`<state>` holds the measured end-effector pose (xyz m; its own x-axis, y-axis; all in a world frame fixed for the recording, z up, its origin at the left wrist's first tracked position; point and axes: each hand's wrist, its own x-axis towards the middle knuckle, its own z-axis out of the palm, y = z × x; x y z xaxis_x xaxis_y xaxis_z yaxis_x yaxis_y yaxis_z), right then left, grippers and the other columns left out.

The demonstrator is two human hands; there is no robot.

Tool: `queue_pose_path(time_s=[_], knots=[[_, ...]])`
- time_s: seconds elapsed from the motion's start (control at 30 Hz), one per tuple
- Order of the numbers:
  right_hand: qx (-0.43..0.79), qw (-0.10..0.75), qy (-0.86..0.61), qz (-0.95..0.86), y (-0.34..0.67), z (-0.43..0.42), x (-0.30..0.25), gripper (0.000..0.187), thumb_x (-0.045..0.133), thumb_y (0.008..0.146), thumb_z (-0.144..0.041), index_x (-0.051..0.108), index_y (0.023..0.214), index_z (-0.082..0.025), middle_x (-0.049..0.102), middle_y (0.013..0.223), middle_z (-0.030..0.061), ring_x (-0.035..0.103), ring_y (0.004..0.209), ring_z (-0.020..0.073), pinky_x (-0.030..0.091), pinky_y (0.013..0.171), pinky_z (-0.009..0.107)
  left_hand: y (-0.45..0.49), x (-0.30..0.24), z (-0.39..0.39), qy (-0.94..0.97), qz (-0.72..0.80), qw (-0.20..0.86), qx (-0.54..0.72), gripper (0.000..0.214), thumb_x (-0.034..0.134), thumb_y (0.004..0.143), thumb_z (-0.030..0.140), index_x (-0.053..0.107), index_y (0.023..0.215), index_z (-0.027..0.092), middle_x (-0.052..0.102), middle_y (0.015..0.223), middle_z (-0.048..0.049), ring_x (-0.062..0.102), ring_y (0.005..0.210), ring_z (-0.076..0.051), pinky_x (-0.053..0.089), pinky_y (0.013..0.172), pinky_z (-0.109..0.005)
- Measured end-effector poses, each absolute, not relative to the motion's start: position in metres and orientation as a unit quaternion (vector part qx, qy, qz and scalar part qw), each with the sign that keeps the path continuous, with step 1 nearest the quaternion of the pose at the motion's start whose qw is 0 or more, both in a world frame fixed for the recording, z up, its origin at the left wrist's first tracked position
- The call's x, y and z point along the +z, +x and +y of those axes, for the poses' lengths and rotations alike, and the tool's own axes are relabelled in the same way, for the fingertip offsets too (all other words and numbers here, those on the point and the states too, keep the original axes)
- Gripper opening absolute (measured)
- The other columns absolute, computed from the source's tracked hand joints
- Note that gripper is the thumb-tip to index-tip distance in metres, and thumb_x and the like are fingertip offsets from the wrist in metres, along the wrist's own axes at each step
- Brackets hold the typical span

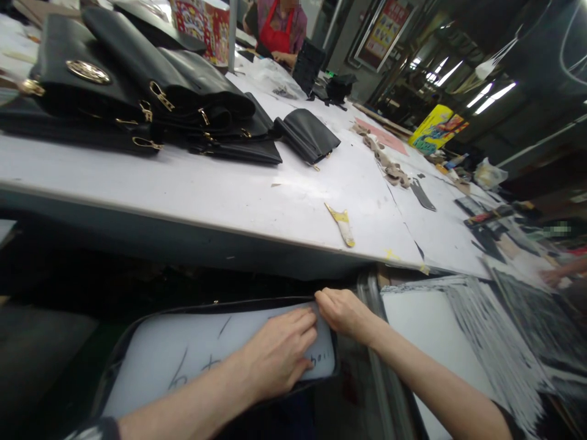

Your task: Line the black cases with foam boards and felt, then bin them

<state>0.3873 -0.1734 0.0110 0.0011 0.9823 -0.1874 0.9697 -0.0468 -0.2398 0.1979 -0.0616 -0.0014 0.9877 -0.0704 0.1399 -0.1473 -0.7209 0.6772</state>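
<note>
Low in the head view, a white board (247,333) with dark handwritten marks lies within the black rim of what looks like a leather bag (177,307). My left hand (284,351) rests on the board near its right end, fingers bent and close together; the fingertips and anything in them are hidden. At the far right corner, my right hand (343,313) pinches the bag's black rim between thumb and fingers. The two hands are almost touching.
Beyond the bag runs a white worktable (220,205), bearing stacked black bags (137,79), a small black piece (309,135) and a yellow-and-white tool (342,226). To the right stand stacked sheets (431,324). A person in a red apron (277,30) is at the far side.
</note>
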Motion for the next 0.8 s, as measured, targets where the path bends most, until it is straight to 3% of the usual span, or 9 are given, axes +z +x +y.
queue_pose_path(time_s=[0.17, 0.33, 0.43, 0.53, 0.67, 0.8], knots=[[0.145, 0.049, -0.731, -0.665, 0.386, -0.176, 0.003, 0.025, 0.035, 0.092, -0.015, 0.057, 0.078, -0.014, 0.055, 0.072, 0.0080, 0.052, 0.066, 0.0197, 0.039, 0.061, 0.031, 0.199, -0.002, -0.064, 0.932, -0.063, 0.352, 0.059, 0.032, 0.063, 0.085, 0.032, 0.060, 0.109, 0.012, 0.057, 0.128, -0.0136, 0.048, 0.126, -0.029, 0.036, 0.114, -0.040], [0.193, 0.127, -0.797, -0.558, 0.377, -0.185, 0.014, 0.026, 0.040, 0.098, -0.029, 0.063, 0.093, -0.016, 0.066, 0.084, 0.0061, 0.062, 0.078, 0.0175, 0.046, 0.072, 0.028, 0.197, -0.004, -0.064, 0.936, -0.074, 0.338, 0.062, 0.044, 0.065, 0.084, 0.033, 0.057, 0.120, 0.008, 0.056, 0.132, -0.0165, 0.047, 0.129, -0.030, 0.035, 0.115, -0.039], [0.243, 0.152, -0.833, -0.474, 0.370, -0.196, 0.027, 0.037, 0.036, 0.101, -0.043, 0.064, 0.100, -0.018, 0.068, 0.081, 0.0023, 0.065, 0.072, 0.0154, 0.048, 0.063, 0.024, 0.186, -0.002, -0.062, 0.939, -0.069, 0.332, 0.062, 0.051, 0.064, 0.084, 0.029, 0.053, 0.129, 0.007, 0.053, 0.139, -0.0176, 0.046, 0.132, -0.030, 0.035, 0.115, -0.041], [0.276, 0.160, -0.859, -0.401, 0.357, -0.212, 0.032, 0.049, 0.032, 0.099, -0.054, 0.064, 0.099, -0.016, 0.067, 0.071, 0.0021, 0.062, 0.056, 0.0154, 0.047, 0.051, 0.025, 0.158, 0.006, -0.057, 0.945, -0.040, 0.322, 0.049, 0.041, 0.057, 0.087, 0.021, 0.056, 0.127, 0.010, 0.055, 0.138, -0.0155, 0.049, 0.130, -0.031, 0.037, 0.113, -0.043], [0.365, 0.162, -0.879, -0.260, 0.331, -0.248, 0.009, 0.057, 0.040, 0.085, -0.071, 0.058, 0.089, -0.017, 0.060, 0.050, 0.0032, 0.054, 0.036, 0.0190, 0.040, 0.037, 0.029, 0.097, 0.017, -0.047, 0.939, 0.061, 0.322, 0.102, 0.036, 0.051, 0.091, 0.016, 0.054, 0.127, 0.020, 0.057, 0.135, -0.0077, 0.049, 0.129, -0.024, 0.041, 0.109, -0.038], [0.422, 0.219, -0.876, -0.083, 0.314, -0.287, -0.043, 0.066, 0.047, 0.062, -0.084, 0.051, 0.086, -0.023, 0.063, 0.055, 0.0100, 0.054, 0.036, 0.0232, 0.041, 0.033, 0.034, 0.030, 0.009, -0.033, 0.869, 0.354, 0.250, 0.240, 0.031, 0.061, 0.089, 0.026, 0.053, 0.119, 0.022, 0.060, 0.116, -0.0081, 0.057, 0.109, -0.023, 0.048, 0.095, -0.039]])
